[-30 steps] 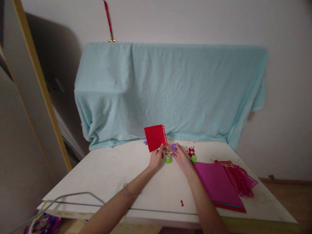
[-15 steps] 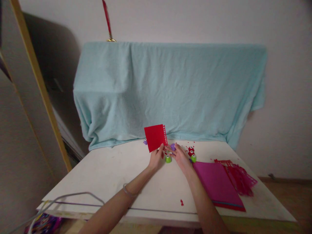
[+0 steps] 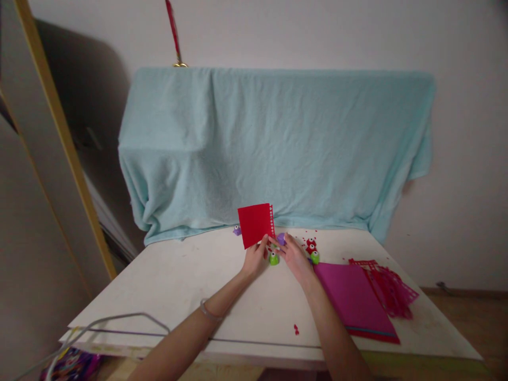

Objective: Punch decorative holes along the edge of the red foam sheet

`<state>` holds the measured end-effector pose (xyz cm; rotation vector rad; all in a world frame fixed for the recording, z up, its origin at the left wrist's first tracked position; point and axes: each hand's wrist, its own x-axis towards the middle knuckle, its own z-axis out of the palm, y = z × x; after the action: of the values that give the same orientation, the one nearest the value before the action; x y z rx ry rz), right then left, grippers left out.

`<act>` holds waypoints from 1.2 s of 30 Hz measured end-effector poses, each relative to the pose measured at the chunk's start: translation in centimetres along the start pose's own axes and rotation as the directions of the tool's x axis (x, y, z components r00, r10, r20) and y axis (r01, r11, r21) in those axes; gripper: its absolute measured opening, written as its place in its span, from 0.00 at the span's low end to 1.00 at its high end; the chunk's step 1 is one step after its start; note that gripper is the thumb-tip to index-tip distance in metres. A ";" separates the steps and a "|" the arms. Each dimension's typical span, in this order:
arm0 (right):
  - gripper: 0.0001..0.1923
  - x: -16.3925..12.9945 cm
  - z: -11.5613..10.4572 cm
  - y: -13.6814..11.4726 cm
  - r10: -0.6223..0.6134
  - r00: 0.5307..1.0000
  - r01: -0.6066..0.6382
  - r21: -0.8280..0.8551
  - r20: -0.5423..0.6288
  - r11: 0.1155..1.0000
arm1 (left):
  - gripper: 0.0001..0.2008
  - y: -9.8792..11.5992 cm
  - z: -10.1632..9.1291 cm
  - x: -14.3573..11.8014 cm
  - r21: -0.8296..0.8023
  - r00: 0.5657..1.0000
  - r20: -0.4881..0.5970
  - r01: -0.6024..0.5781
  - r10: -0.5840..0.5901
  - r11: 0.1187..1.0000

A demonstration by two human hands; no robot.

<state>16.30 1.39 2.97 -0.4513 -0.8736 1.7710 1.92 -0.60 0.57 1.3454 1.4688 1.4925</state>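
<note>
My left hand (image 3: 255,258) pinches the lower edge of a square red sheet of paper (image 3: 254,226), raised over the table. A row of punched holes runs down the sheet's right edge. Closed around a small purple craft punch (image 3: 281,238) is my right hand (image 3: 294,257), close beside the paper's lower right corner; whether the corner sits inside the punch I cannot tell. Just below stands a green craft punch (image 3: 273,259) with an eye on top. To the right are another green punch (image 3: 315,257) and red punches (image 3: 311,245).
A purple punch (image 3: 237,230) stands partly behind the red sheet. At the right lie a stack of magenta and red paper (image 3: 357,299) and punched scraps (image 3: 392,292). Red bits (image 3: 296,329) lie near the front edge. A grey cable (image 3: 119,316) crosses the left corner. Behind hangs a light blue cloth (image 3: 278,143).
The red sheet has shifted slightly to the right, toward the purple punch. My right hand stays almost where it was.
</note>
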 end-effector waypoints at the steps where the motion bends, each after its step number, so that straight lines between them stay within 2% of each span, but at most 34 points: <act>1: 0.11 0.0 0.0 0.0 -0.001 1.000 0.001 0.006 0.004 1.000 | 0.27 0.0 0.0 0.0 0.012 1.000 0.008 0.008 -0.008 1.000; 6: 0.12 0.0 0.0 -0.1 0.001 1.000 -0.001 0.021 -0.012 1.000 | 0.26 0.2 0.0 -0.3 0.042 1.000 0.029 0.007 -0.009 0.999; 15: 0.12 0.2 -0.1 -0.4 -0.006 0.998 0.009 0.039 -0.068 0.999 | 0.25 1.0 0.5 -0.3 -0.126 1.000 0.012 -0.007 0.008 0.992; 20: 0.12 0.4 -0.4 -0.6 -0.029 0.993 0.034 0.036 -0.112 0.999 | 0.19 1.4 0.4 -0.3 -0.205 0.997 -0.037 -0.080 0.074 0.975; 24: 0.11 0.5 -0.8 -0.7 -0.057 0.989 0.064 0.046 -0.139 0.997 | 0.19 1.2 0.2 -0.2 -0.182 0.993 -0.044 -0.114 0.108 0.977; 31: 0.11 0.6 -1.4 -0.7 -0.066 0.984 0.081 0.090 -0.164 0.993 | 0.22 0.7 0.3 0.0 -0.189 0.993 0.045 -0.102 0.112 0.977; 36: 0.11 0.7 -1.6 -0.8 -0.040 0.982 0.064 0.122 -0.185 0.990 | 0.24 1.3 0.2 -0.8 -0.153 0.973 0.222 -0.029 0.063 0.988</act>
<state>17.63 2.69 2.54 -0.4936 -0.6346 1.6965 2.58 -1.51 1.61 1.4147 1.1681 1.3964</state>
